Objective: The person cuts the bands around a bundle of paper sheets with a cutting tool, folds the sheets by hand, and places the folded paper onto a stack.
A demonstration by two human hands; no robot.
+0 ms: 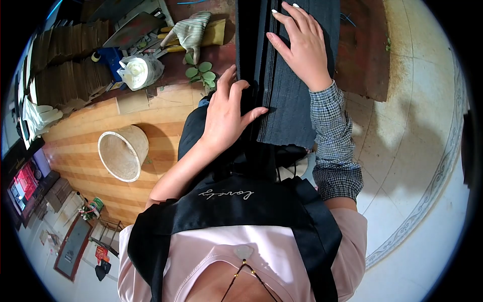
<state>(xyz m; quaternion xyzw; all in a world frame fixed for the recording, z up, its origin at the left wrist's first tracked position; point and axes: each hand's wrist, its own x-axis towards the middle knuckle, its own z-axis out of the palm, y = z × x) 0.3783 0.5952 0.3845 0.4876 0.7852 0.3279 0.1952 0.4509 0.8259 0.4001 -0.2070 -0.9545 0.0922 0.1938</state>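
Head view: one left hand [226, 113], one right hand [306, 50], at dark cloth [289, 113]

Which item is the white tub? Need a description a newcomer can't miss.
Find the red-brown tabletop, left part, beyond the striped wooden floor. Near its front edge, between a blue object and a green leafy sprig, sits the white tub. Unlike the bigger, stained bucket on the floor, it's up on the table with white material inside.

Right hand [303, 49] spread on the dark ribbed fabric [288, 118].
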